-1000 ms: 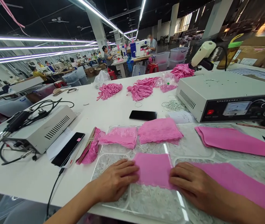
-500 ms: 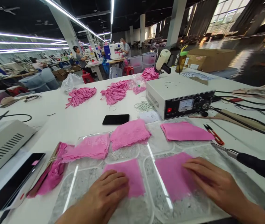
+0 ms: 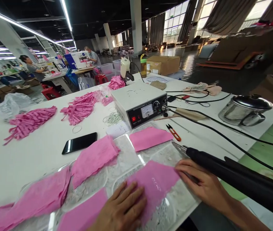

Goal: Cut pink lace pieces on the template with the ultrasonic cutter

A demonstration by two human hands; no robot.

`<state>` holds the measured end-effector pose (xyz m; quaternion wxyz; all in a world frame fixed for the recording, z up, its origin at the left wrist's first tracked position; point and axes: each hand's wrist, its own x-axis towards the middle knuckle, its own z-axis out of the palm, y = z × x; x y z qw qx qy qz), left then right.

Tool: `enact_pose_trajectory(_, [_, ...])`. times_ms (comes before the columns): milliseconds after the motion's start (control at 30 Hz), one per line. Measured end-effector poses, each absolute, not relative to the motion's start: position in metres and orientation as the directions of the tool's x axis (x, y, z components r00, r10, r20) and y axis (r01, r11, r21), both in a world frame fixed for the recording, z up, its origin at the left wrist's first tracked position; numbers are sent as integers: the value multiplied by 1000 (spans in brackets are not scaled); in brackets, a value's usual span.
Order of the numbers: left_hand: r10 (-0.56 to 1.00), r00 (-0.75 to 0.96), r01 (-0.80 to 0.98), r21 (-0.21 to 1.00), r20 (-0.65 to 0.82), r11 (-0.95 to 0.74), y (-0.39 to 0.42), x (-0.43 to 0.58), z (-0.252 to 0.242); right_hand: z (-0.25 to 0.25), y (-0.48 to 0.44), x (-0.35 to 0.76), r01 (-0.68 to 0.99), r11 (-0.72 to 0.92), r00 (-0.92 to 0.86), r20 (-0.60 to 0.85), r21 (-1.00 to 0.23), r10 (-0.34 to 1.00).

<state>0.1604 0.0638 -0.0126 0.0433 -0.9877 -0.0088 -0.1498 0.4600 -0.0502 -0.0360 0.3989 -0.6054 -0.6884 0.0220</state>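
Observation:
A thin pink fabric piece [image 3: 159, 179] lies on the clear plastic-covered board [image 3: 174, 205]. My left hand [image 3: 124, 207] rests flat on its left part, fingers stretched out. At the piece's right corner, the fingers of my right hand [image 3: 202, 181] pinch the edge. Just above my right hand extends a black-handled cutting tool [image 3: 213, 165] with a pointed metal tip; the hand is not gripping it. Another pink piece [image 3: 85, 211] lies left of my left hand, partly covered by it. Behind are a neat pink fabric stack [image 3: 149, 138] and a ruffled pink stack [image 3: 95, 157].
Orange-handled thread snips [image 3: 174, 132] lie near the tool tip. A control box [image 3: 141, 102] with a dial stands behind, its black cable [image 3: 213, 131] crossing the right side. A phone [image 3: 80, 143], bundles of pink strips [image 3: 81, 107] and a metal pot [image 3: 244, 110] are also on the table.
The view has swung to the right. My left hand has moved right from one pink piece onto the other. My right hand stays by that piece's right edge.

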Motion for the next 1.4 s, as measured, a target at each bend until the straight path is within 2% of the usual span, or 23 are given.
enact_pose_trajectory(133, [-52,933,12,-175,357,-984,66,158,-27,-40,-52,462,840,207,74,484,-501,872])
enact_pose_trajectory(267, [-79,895,40,-256,439,-966,65,155,-33,-43,-53,462,861,195,84,509,-470,856])
enact_pose_trajectory(400, [-75,922,37,-281,380,-959,66,158,-26,-45,-59,464,861,239,57,553,-449,831])
enact_pose_trajectory(500, [-82,930,16,-262,358,-965,69,173,-18,-48,-65,467,852,301,20,600,-429,800])
enact_pose_trajectory(600, [-74,935,-8,-187,346,-982,73,198,-12,-52,-69,468,854,339,-14,634,-395,773])
enact_pose_trajectory(767, [-46,981,-34,-64,188,-997,77,227,-9,-58,-71,467,854,362,-20,671,-373,741])
enact_pose_trajectory(867, [-58,983,-46,-70,173,-996,78,230,-14,-60,-72,467,856,352,-5,675,-379,738])
enact_pose_trajectory(1100, [-62,975,-36,-129,212,-991,78,226,-22,-60,-75,468,898,322,-34,683,-299,729])
enact_pose_trajectory(1300, [-74,978,-48,-135,195,-990,79,227,-20,-58,-75,461,893,215,144,703,-396,697])
enact_pose_trajectory(1400, [-62,982,-45,-102,176,-994,78,227,-18,-54,-73,459,782,153,408,681,-604,608])
